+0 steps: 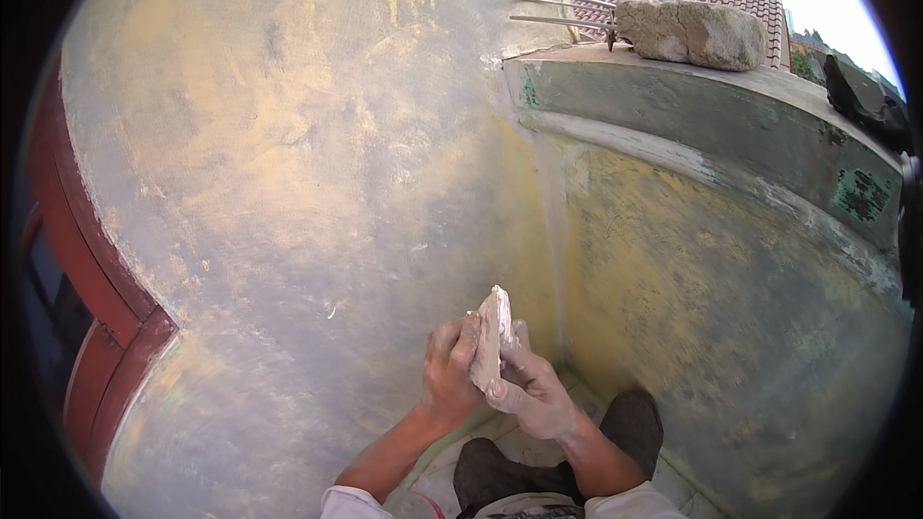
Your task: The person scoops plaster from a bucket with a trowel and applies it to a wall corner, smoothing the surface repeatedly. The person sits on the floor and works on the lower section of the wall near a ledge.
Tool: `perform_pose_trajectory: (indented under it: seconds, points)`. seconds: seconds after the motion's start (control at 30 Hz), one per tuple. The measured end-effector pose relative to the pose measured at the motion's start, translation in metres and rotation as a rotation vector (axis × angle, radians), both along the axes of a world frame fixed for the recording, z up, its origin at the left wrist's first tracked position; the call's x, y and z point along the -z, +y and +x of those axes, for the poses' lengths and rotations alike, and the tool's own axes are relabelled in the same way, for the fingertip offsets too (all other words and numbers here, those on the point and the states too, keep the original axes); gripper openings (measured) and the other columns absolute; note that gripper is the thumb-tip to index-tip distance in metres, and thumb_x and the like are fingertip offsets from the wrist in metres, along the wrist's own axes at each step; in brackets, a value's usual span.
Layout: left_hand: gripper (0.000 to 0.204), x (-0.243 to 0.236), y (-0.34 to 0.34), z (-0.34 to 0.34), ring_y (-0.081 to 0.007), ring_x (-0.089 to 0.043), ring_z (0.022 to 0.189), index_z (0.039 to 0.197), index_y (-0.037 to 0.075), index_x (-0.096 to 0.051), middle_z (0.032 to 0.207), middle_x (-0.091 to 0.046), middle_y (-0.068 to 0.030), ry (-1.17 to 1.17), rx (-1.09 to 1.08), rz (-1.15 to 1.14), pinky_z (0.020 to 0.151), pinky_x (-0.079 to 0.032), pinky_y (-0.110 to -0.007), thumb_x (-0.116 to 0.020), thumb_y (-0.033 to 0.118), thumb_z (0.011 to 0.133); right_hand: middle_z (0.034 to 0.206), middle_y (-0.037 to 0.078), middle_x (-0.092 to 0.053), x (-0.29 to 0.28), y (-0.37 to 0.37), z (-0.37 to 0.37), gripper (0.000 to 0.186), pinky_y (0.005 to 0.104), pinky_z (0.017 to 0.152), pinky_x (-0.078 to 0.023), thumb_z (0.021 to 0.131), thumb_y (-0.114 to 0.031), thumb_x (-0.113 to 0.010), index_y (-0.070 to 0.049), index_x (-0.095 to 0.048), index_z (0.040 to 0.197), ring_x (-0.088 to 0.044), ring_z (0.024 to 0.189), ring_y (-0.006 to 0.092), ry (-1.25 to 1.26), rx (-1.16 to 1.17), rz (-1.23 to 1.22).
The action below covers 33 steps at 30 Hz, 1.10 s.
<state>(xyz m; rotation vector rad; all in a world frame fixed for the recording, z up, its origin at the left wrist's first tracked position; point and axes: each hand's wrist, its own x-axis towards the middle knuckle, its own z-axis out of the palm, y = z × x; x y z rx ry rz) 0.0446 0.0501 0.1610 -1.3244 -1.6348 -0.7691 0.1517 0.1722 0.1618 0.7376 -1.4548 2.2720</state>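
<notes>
My left hand (448,365) and my right hand (538,392) come together low in the middle of the view. Between them they hold a thin, flat slab-like piece (491,338), seen nearly edge-on and tilted upright. It is pale grey-brown and caked with white paste along its upper edge; its exact kind does not show. The left fingers are curled against its left side. On its right side, my right thumb and fingers pinch it near the lower end. Both hands are smeared with whitish residue. The piece is held apart from the patchy yellow-grey wall (288,183).
A second wall (711,317) meets the first in a corner, topped by a grey ledge (692,101). On the ledge lie a rough block (690,34), a bent metal rod (562,21) and a dark object (865,106). A red frame (111,327) stands at left. My dark-clad knees (500,476) are below.
</notes>
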Motion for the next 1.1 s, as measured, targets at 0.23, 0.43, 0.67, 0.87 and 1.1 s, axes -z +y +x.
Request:
perform_pose_trajectory:
  seconds: [0.23,0.43,0.67,0.87,1.1]
  points:
    - [0.068,0.010,-0.017,-0.017,-0.0314,-0.061,0.085,0.140,0.000,-0.042,0.109,-0.062,-0.0194,0.058,-0.062,0.003,0.068,-0.049,-0.043,-0.076,0.006,0.082,0.126,0.007,-0.044,0.004,-0.006,-0.012,0.058,0.0360,0.111,-0.028,0.100,-0.014,-0.062,0.004,-0.041,0.151,-0.038,0.125,0.0185,-0.026,-0.112,-0.032]
    - [0.069,0.001,-0.034,-0.022,-0.0353,-0.061,0.089,0.139,0.000,-0.043,0.113,-0.061,-0.0207,0.069,-0.111,-0.022,0.074,-0.046,-0.046,-0.075,0.003,0.078,0.128,0.005,-0.044,0.011,-0.016,-0.030,0.056,0.0314,0.106,-0.035,0.101,-0.010,-0.060,0.004,-0.038,0.152,-0.043,0.119,0.0144,-0.018,-0.235,-0.110]
    - [0.071,-0.002,-0.052,-0.024,-0.0362,-0.061,0.088,0.141,0.000,-0.041,0.114,-0.060,-0.0223,0.028,-0.165,-0.045,0.072,-0.045,-0.048,-0.075,0.003,0.079,0.130,0.005,-0.039,0.009,-0.026,-0.042,0.059,0.0312,0.107,-0.033,0.103,-0.013,-0.056,0.006,-0.032,0.155,-0.038,0.121,0.0142,-0.051,-0.294,-0.054]
    - [0.076,0.000,-0.060,-0.029,-0.0362,-0.060,0.088,0.144,0.000,-0.038,0.116,-0.060,-0.0232,0.000,-0.177,-0.071,0.074,-0.046,-0.048,-0.075,0.000,0.077,0.124,0.005,-0.037,0.005,-0.030,-0.047,0.060,0.0332,0.109,-0.029,0.102,-0.015,-0.059,0.004,-0.035,0.154,-0.036,0.121,0.0173,-0.023,-0.275,-0.014]
    - [0.077,0.011,-0.062,-0.036,-0.0346,-0.059,0.089,0.143,-0.003,-0.037,0.117,-0.059,-0.0234,0.011,-0.158,-0.070,0.073,-0.046,-0.048,-0.076,0.001,0.077,0.109,0.005,-0.035,0.001,-0.032,-0.044,0.049,0.0331,0.100,-0.032,0.099,-0.016,-0.063,0.003,-0.049,0.142,-0.035,0.106,0.0173,-0.064,-0.223,-0.029]
